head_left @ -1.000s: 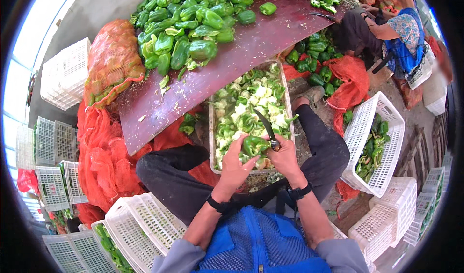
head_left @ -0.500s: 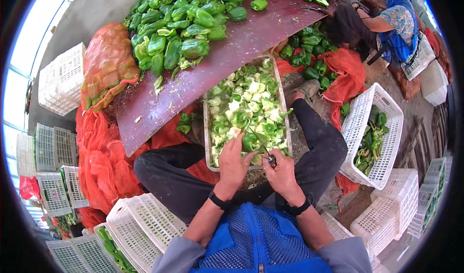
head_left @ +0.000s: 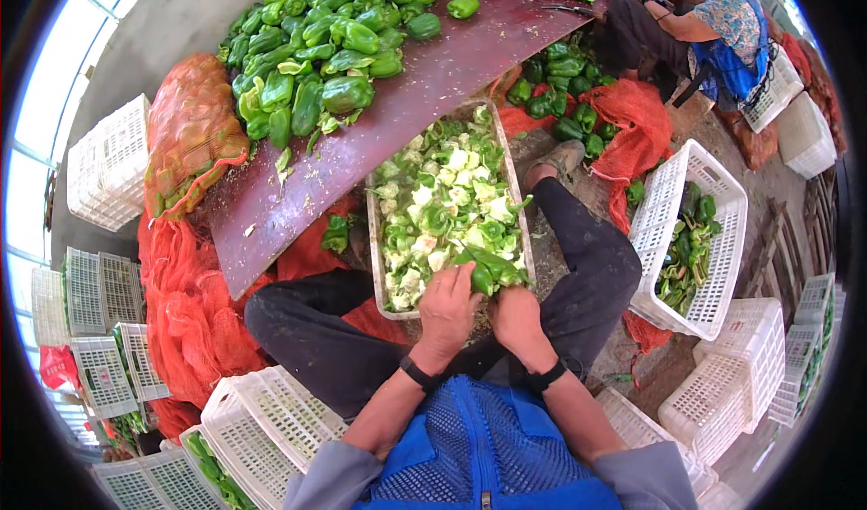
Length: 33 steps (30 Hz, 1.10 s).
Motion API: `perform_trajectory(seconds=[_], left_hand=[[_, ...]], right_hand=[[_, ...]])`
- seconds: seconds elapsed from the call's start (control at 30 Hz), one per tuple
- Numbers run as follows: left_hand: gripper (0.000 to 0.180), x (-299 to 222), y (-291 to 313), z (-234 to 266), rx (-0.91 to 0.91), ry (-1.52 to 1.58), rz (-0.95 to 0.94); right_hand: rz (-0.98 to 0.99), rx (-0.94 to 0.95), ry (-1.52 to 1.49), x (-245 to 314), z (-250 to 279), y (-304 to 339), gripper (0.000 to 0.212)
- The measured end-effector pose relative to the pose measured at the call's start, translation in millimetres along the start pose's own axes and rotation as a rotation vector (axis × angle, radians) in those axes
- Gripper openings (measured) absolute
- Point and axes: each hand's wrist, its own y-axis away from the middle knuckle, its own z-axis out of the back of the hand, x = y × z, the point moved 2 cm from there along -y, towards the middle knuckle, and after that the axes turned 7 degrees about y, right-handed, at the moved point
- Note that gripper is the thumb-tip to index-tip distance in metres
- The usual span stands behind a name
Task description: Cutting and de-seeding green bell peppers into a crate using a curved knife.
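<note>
Bright windows (head_left: 32,167) and a grey wall (head_left: 194,9) stand behind a low, dark red bench (head_left: 312,189). Lots of green peppers sit in a big heap (head_left: 316,58) along the left edge of the bench. One lone pepper (head_left: 463,6) lies just right of the heap. A full net sack (head_left: 197,126) leans beside the bench's left edge.

Beside the bench's near edge, between the person's knees, is a long tray (head_left: 372,230) full of pale and green pepper bits (head_left: 456,194). Both hands are over the near edge of the tray, close to its right corner. The left hand (head_left: 449,307) has its fingers bent around a green pepper (head_left: 494,271). The right hand (head_left: 517,318) is curled up at the pepper's near side and touches it. I cannot tell if it holds a knife too.

I think the step now is opening this pepper and taking out its middle. The next move seems to need a firm left hand and a careful pull with the right, with the pepper kept over the tray so bits drop in. A white crate (head_left: 655,239) with green pieces (head_left: 688,257) stands past the right knee.
</note>
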Motion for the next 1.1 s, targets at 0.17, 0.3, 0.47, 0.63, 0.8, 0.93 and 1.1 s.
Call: perform_trajectory(seconds=[0.17,0.3,0.47,0.63,0.8,0.93,1.1], left_hand=[[0.062,2.2,8.1,-10.6,-0.001,0.014,-0.037],[0.056,12.1,4.2,-3.0,-0.135,0.114,0.136],[0.048,30.1,4.6,10.6,-0.229,0.311,0.328],[0.035,66.3,15.1,8.0,-0.381,0.72,0.602],[0.024,96.7,6.2,63.0,-0.612,1.014,0.595],[0.033,109.1,11.1,90.0,-0.585,1.281,0.462],[0.044,122.2,39.3,63.5,-0.578,1.7,0.608]], right_hand=[[0.07,-0.046,0.056,-18.2,-29.0,-6.5,0.011],[0.203,-0.142,0.112,-17.2,-30.3,-14.3,0.013],[0.189,0.074,0.235,9.5,-19.3,-40.8,0.017],[0.135,0.286,0.088,-19.3,-39.7,-71.7,0.024],[-0.182,0.659,-0.35,-12.4,10.8,-96.6,0.031],[0.071,0.318,-0.164,4.6,8.1,-107.6,0.025],[0.074,0.121,-0.225,16.2,-14.6,-106.9,0.035]])
